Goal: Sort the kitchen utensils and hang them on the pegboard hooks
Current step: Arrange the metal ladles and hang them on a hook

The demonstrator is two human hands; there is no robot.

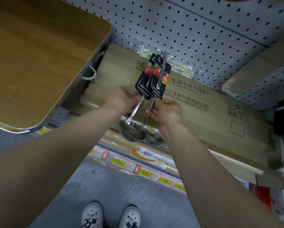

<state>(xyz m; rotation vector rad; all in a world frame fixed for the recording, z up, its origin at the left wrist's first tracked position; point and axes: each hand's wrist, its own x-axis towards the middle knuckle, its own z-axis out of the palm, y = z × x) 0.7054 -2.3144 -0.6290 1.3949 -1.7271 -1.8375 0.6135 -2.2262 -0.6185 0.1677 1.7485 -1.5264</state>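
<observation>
Two ladles [131,132] vertical, bowls down, tops toward pegboard [203,30]; left hand [121,97], right hand [167,111] fingers curled round shafts.

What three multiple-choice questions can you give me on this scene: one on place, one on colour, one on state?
1. The ladles are: A in front of the carton; B on the floor; C in a drawer.
2. The price tags are: A blue; B yellow; C green.
3. The left hand: A hangs idle; B presses the floor; C grips a ladle handle.
Answers: 1 A, their handles cross the carton's print; 2 B, they are yellow slips with numbers; 3 C, its fingers curl round the handle.
</observation>
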